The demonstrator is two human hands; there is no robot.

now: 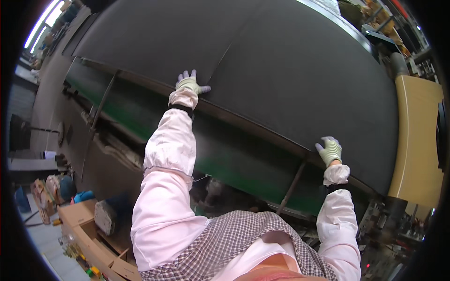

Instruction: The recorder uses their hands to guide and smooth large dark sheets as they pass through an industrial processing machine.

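Note:
A broad dark grey surface (300, 89), flat like a belt or sheet, stretches out in front of me. A thin line (224, 55) like a seam or slit runs across its middle. My left hand (189, 84), in a light glove with lilac fingertips, lies flat near the front edge with its fingers spread, just left of that line. Farther right and nearer to me, my right hand (331, 150) wears a matching glove. It rests at the same edge, thumb apart and fingers slightly bent. Nothing shows in either hand.
Below the edge runs a green surface (225, 173) behind metal struts (291, 187). A wide tan roller (417, 140) stands at the right end, beside machine parts (384, 225). Cardboard boxes (79, 213) sit at lower left. A bright metal strip (344, 25) borders the far side.

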